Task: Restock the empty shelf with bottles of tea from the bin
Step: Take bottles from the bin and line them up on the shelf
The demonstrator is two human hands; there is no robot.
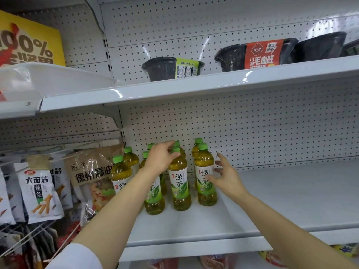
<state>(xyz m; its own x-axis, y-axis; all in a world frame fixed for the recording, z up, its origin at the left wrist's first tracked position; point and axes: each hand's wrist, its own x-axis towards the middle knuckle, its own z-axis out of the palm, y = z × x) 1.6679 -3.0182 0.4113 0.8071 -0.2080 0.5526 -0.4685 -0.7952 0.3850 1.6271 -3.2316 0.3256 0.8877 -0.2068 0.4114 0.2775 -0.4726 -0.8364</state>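
Several green tea bottles with green caps stand upright in rows at the left end of the white shelf (272, 200). My left hand (160, 158) grips the neck of a front-row bottle (179, 183), fingers curled around it just under the cap. The hand and forearm partly hide another bottle (154, 199) to its left. My right hand (226, 175) is beside the rightmost front bottle (206, 181), fingers spread, thumb touching its label. The bin is out of view.
The shelf's right part is bare white metal. Black instant-food bowls (171, 67) sit on the shelf above, whose front lip (174, 94) overhangs. Hanging snack bags (41, 191) crowd the bay to the left. Pegboard backs the shelf.
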